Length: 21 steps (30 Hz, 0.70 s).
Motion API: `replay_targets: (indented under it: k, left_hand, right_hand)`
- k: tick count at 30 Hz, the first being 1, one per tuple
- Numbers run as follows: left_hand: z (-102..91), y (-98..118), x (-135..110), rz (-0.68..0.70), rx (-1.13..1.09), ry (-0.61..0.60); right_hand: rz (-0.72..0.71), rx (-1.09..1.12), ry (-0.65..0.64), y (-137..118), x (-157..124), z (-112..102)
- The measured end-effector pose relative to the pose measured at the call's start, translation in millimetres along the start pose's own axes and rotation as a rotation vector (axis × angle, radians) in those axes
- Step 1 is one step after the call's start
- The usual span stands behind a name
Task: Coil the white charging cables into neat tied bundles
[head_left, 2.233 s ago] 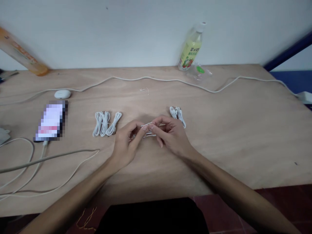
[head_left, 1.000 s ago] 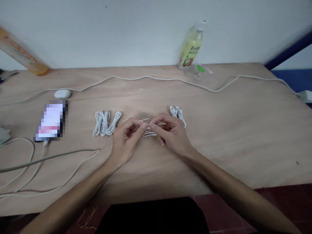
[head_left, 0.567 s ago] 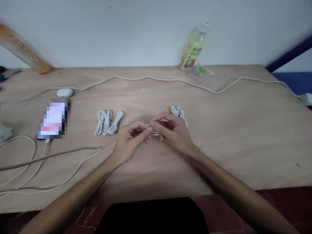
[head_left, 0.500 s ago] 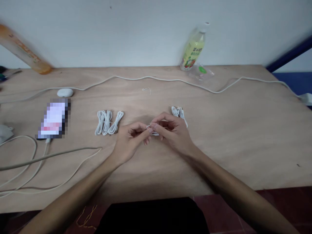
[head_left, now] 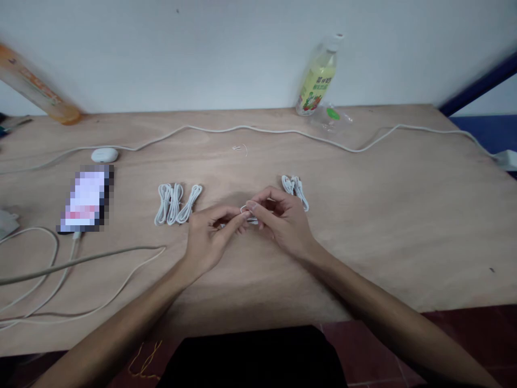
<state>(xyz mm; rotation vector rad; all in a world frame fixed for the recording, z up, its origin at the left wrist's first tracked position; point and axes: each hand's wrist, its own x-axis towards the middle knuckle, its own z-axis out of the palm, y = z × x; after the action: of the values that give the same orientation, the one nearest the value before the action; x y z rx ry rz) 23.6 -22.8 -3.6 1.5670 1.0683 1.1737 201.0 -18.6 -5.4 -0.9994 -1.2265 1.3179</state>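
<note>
Over the middle of the table, my left hand (head_left: 212, 234) and my right hand (head_left: 285, 221) meet, fingertips pinched close together. Between thumbs and forefingers a thin white twist tie (head_left: 243, 208) bends into a small loop. Beneath it, part of a white cable (head_left: 252, 220) shows among the fingers; most of it is hidden. Left of my hands lie three coiled white cables (head_left: 174, 203) side by side. Just beyond my right hand are more bundled white cables (head_left: 298, 193), partly covered by it.
Small white tie pieces (head_left: 240, 149) lie farther back. A long white cord (head_left: 283, 131) crosses the table. A phone (head_left: 84, 199), an earbud case (head_left: 104, 155) and loose cables occupy the left. Bottles (head_left: 317, 81) and a clear plastic wrapper (head_left: 333, 118) stand or lie by the wall.
The white tie's loop between my fingertips looks rounder and sits a bit higher. Both hands stay in nearly the same place; the view has shifted slightly.
</note>
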Motion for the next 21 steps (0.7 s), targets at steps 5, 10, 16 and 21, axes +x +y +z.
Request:
replay_targets:
  k: [5,10,16,21]
  left_hand:
    - [-1.3,1.6,1.9,-0.006,-0.006,-0.043]
    - [-3.2,3.1,3.0,-0.006,-0.015,-0.028]
    - [-3.5,-0.8,0.0,0.067,0.065,0.041]
    - [-3.7,-2.9,-2.0,0.106,0.122,0.051]
  right_hand:
    - [0.009,0.059,0.003,-0.4,2.3,-2.6]
    - [0.016,0.023,-0.035,-3.1,2.7,-6.6]
    - [0.088,0.047,-0.063,0.3,-0.8,-4.2]
    - [0.112,0.081,-0.105,-0.8,-1.8,-2.1]
